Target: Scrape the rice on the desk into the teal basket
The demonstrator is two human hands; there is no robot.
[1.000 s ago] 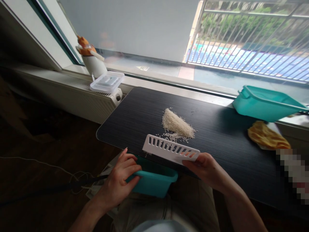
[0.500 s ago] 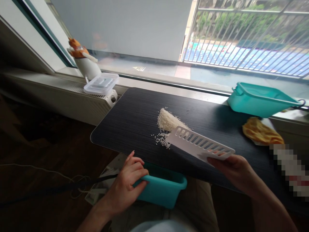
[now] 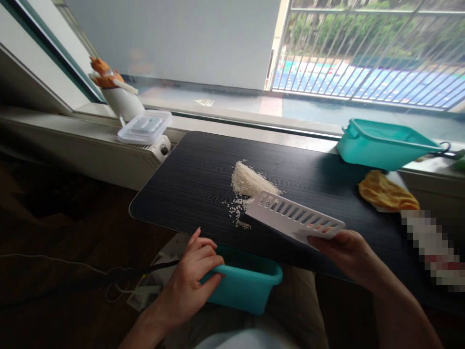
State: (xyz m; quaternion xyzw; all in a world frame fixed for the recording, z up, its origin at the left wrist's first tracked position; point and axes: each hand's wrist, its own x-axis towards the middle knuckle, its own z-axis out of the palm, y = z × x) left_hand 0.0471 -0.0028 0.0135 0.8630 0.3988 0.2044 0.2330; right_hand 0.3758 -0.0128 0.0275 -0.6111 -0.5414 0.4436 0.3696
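Note:
My right hand grips one end of a flat white slotted plastic piece. Its far end meets the near side of a heap of white rice on the dark tabletop. Loose grains lie scattered to the left of that end and in front of the heap. Below the table's front edge, my left hand is closed on the rim of a turquoise bin, thumb on the near side. The bin stands under the edge, against my lap; its inside is dark.
Another turquoise bin stands at the back right by the window. In front of it lies a yellow cloth. A clear plastic box and an orange-topped white container stand beside the radiator on the left. Cables run over the floor.
The view has shifted slightly, moving the table and heap a little left in the picture. A few grains now lie bunched near the table's front. Both hands keep their grips.

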